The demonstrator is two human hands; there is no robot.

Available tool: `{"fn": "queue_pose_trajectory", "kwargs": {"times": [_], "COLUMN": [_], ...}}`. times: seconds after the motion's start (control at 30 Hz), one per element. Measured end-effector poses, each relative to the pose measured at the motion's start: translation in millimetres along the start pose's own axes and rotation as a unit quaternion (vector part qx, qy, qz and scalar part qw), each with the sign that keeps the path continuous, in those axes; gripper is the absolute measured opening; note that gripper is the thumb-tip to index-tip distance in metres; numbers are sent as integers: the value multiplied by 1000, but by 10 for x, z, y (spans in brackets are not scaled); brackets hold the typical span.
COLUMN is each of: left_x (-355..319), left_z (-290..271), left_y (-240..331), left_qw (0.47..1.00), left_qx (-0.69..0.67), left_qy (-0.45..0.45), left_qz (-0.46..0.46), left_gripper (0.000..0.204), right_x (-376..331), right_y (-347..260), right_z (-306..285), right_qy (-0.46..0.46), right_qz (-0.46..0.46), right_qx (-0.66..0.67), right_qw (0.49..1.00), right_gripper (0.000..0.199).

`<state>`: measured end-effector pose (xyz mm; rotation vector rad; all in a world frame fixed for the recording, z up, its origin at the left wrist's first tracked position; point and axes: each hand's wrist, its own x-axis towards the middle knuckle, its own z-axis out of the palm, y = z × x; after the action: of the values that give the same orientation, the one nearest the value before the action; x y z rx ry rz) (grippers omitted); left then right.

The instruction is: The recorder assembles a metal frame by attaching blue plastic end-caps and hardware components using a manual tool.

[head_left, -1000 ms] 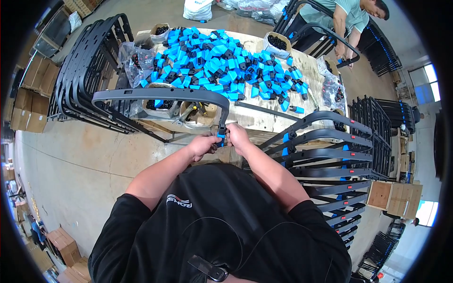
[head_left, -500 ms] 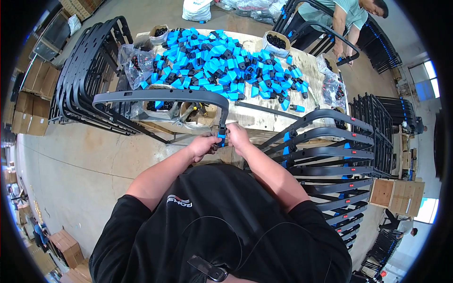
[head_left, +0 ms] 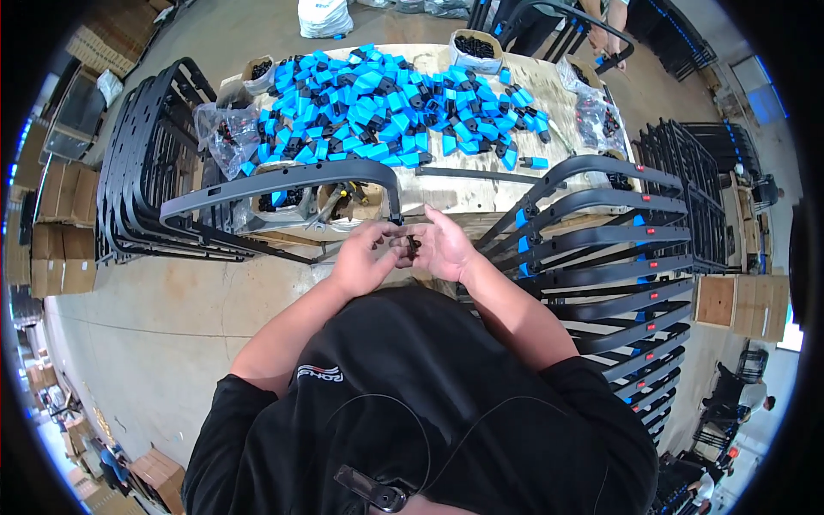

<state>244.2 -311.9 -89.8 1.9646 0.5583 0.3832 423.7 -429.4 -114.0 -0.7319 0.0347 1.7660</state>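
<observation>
My left hand point(head_left: 365, 256) and my right hand point(head_left: 442, 247) meet just below the wooden table's point(head_left: 446, 190) front edge. Their fingers pinch a small black part point(head_left: 410, 245) between them. The lower end of a curved black plastic frame point(head_left: 283, 180) hangs right above my left fingers, close to touching. A heap of blue and black plastic caps point(head_left: 386, 103) covers the table beyond.
Black frames point(head_left: 137, 163) are stacked upright at the left. At the right stands a row of frames with blue caps fitted point(head_left: 601, 249). Small boxes point(head_left: 476, 50) and bags point(head_left: 225, 129) of black parts sit on the table. Another person point(head_left: 605, 21) works at the far side.
Both hands have dropped slightly from the frame's end and now hold a small black part between them instead of gripping a blue cap on the frame.
</observation>
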Motion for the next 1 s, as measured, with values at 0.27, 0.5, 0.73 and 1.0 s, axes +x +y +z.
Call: {"fn": "queue_pose_trajectory", "kwargs": {"times": [0.27,0.5,0.73,1.0], "left_x": [-1,-57,-69,-65], "left_z": [-25,-9,-10,-16], "left_y": [291,163,134,115], "left_qw": [970,964,969,987], "left_qx": [177,225,185,110], "left_qy": [-7,-28,19,59], "left_qz": [164,138,165,99], "left_gripper": [38,27,22,19], "right_x": [1,-13,44,140], "right_y": [42,70,122,174], "right_z": [64,91,49,-45], "right_qy": [-73,-75,-15,14], "right_qz": [-1,-16,-41,-59], "right_qx": [16,17,16,-143], "right_qw": [997,997,999,988], "right_gripper": [78,75,51,17]}}
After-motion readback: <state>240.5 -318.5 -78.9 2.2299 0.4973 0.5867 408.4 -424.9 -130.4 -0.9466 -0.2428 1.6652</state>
